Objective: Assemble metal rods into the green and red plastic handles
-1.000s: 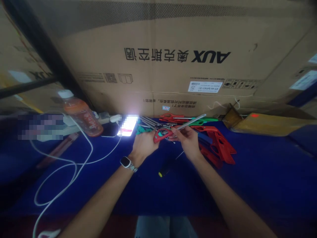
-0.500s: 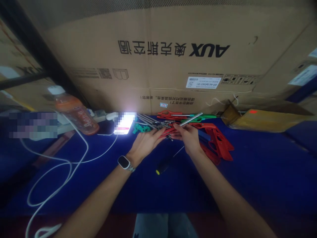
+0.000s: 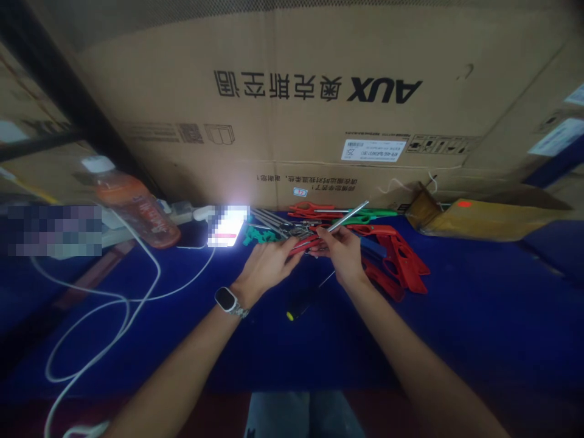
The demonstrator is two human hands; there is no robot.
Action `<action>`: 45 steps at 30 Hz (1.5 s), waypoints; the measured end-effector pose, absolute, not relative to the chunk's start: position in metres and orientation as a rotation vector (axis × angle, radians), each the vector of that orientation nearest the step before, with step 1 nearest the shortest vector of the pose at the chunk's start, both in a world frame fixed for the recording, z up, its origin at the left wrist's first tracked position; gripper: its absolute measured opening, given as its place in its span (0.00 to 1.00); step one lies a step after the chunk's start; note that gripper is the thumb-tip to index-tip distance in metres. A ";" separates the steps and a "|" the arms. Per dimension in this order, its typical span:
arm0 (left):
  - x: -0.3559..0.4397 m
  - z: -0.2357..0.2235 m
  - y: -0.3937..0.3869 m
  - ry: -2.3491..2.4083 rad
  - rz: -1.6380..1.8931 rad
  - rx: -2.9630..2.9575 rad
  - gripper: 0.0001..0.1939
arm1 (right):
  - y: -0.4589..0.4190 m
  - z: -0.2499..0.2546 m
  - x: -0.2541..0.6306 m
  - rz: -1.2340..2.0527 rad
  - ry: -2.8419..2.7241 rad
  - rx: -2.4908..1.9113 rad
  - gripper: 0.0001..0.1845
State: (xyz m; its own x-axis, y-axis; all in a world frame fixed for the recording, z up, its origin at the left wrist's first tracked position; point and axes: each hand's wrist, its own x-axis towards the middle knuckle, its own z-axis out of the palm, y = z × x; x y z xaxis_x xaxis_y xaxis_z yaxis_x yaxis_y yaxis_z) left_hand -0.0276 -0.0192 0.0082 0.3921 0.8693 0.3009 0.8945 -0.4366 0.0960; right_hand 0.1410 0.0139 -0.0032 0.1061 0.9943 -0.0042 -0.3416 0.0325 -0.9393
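Observation:
My left hand (image 3: 267, 267) is closed on a red plastic part (image 3: 302, 246), its fingers pinching one end. My right hand (image 3: 344, 255) grips a shiny metal rod (image 3: 350, 216), which slants up to the right, and its fingers meet the red part. Where the rod and the red part come together is hidden by my fingers. Below the hands a screwdriver (image 3: 298, 307) with a black and yellow handle lies on the blue surface. Red plastic pieces (image 3: 406, 261) are piled right of my right hand. Behind the hands lie several metal rods (image 3: 269, 219) and small teal parts (image 3: 259, 235).
A large cardboard box (image 3: 296, 36) walls off the back. To the left stand a tilted drink bottle (image 3: 137, 207), a lit phone (image 3: 228, 228) and a looped white cable (image 3: 123, 299). Red and green tools (image 3: 374, 215) lie against the box, near a yellow package (image 3: 483, 222).
Both hands keep their holds on the red part and rod. My right hand and the rod have shifted slightly left. The whole view has moved a little.

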 end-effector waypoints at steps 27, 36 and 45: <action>-0.034 0.000 -0.016 -1.589 -0.845 -2.700 0.16 | 0.005 -0.001 0.137 1.058 -1.007 -0.914 0.21; -0.053 0.002 -0.003 -1.200 -1.257 -2.877 0.14 | 0.003 -0.001 0.136 1.016 -1.094 -0.956 0.20; -0.054 0.012 -0.010 -1.256 -1.154 -2.890 0.11 | 0.001 -0.002 0.136 1.029 -1.128 -0.904 0.19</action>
